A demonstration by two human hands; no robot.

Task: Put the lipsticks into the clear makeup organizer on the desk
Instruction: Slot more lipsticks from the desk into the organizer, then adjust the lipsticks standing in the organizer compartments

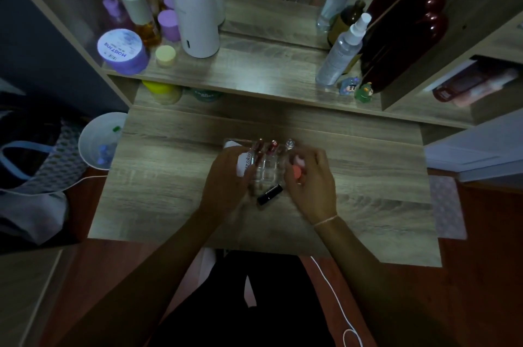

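Note:
The clear makeup organizer [268,171] stands in the middle of the wooden desk [169,176]. Two red-capped lipsticks [273,147] and a clear-capped one [290,145] stand upright in its back compartments. A white tube [243,165] lies at its left side. My left hand [226,176] rests against the organizer's left side, touching the white tube. My right hand [311,179] is at the organizer's right side, fingers closed on a coral-pink lipstick [296,170]. A black lipstick [269,194] lies flat on the desk just in front of the organizer, between my hands.
A raised shelf [254,77] behind holds a white cylinder device [195,15], purple jars, bottles, spray bottles [339,52] and small figurines [363,91]. A mirror leans at the back. A white bin [96,142] stands left of the desk. A white cable [334,290] hangs near my lap.

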